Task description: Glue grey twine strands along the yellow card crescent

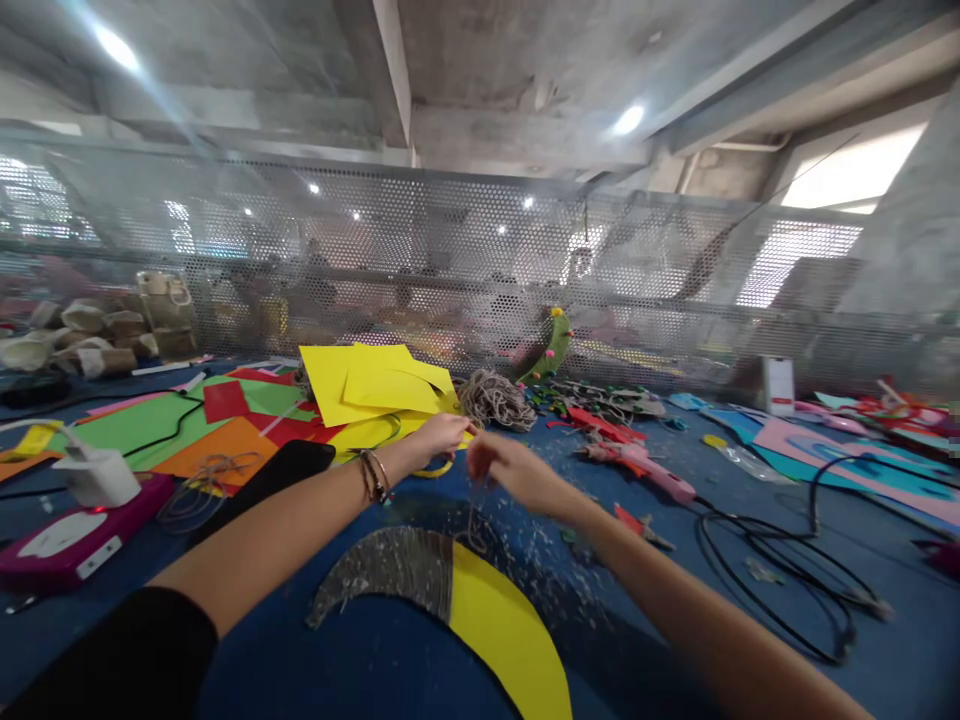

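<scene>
Snagging looks like my likeliest trouble: the loose grey cord (474, 525) hangs in slack loops beneath my right hand (514, 470), and a quick pull could knot it or drag it through the pale scraps on the blue table (255, 660). My left hand (446, 435) is just beside the right, both over the table beyond the crescent (506, 620). My fingers are bent inward, but blur and angle keep me from telling whether they touch or what they pinch. The bracelets (373, 477) on my left wrist could catch a strand too. The pink glue gun (652, 475) lies to my right; if it is hot, a careless sweep of that forearm could burn me, or hook its black cable (757, 550).

The crescent lies flat in front of me, untouched. Its left part is wrapped in close rows of grey cord, a bit fuzzy, with frayed wisps at the tip; the right part is smooth, bare yellow. Where the two meet, the edge runs nearly straight, and the last rows could loosen if bumped.
</scene>
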A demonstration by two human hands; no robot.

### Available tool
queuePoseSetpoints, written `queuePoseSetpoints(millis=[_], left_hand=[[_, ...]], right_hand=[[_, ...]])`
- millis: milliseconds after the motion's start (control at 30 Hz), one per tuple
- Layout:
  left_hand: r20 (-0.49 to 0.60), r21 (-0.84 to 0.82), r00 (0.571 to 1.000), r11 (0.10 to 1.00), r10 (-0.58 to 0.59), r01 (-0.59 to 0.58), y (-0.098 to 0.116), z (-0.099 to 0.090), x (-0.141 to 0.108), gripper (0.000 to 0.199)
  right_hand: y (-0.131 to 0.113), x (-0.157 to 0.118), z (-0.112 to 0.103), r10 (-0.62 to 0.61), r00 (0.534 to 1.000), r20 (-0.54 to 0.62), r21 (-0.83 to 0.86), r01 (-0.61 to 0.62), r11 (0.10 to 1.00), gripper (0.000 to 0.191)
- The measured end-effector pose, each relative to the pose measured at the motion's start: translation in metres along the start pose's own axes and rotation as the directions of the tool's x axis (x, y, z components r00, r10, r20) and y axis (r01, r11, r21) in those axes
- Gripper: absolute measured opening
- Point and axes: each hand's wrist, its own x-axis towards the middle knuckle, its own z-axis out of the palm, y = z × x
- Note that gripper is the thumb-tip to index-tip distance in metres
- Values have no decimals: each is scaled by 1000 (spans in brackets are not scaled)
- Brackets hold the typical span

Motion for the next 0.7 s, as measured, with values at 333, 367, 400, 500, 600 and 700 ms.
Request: queuePoseSetpoints(millis=[333, 367, 400, 500, 600, 700], left_hand=[[64, 151, 991, 981, 116, -124, 3, -14, -43, 24], [78, 167, 987, 974, 142, -153, 5, -13, -48, 25], [92, 182, 981, 966, 169, -183, 7, -13, -54, 26], [128, 212, 961, 939, 246, -269, 15, -14, -70, 29], [166, 227, 938, 914, 303, -336, 24, -15, -84, 27], [206, 236, 918, 893, 340, -383, 29, -15, -95, 25]], right_hand=[[33, 83, -21, 459, 883, 97, 359, -461, 812, 31], [34, 91, -20, 461, 884, 71, 384, -451, 805, 32], [35, 98, -20, 461, 886, 44, 409, -437, 801, 32], [41, 112, -25, 441, 897, -16, 473, -382, 794, 32], [47, 118, -27, 395, 915, -79, 519, -301, 800, 33], [49, 122, -28, 343, 922, -181, 529, -203, 824, 33]])
